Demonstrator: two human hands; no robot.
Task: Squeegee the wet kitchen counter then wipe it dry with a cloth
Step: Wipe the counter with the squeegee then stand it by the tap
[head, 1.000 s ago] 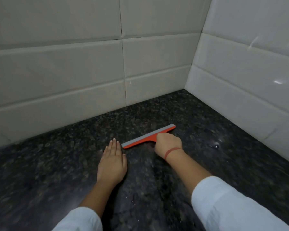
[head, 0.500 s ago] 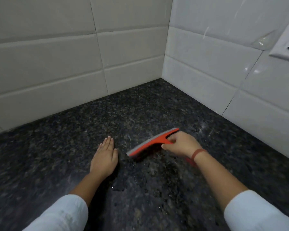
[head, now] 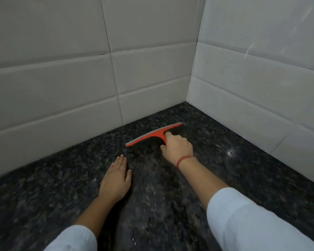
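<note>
Right grip clenches the orange plastic squeegee; left grip lies flat, released, on the black speckled granite table; tilting the blade near frame centre could leave wet streaks.

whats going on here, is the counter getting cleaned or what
Yes. A person is squeegeeing a dark granite counter in a tiled corner. The right hand grips the handle of a red squeegee, whose blade lies on the counter not far from the back wall. The left hand rests flat on the counter, open and empty. Water drops show on the stone near the sleeves, so it is still wet. No cloth is in view, so the drying step has not started.
</note>
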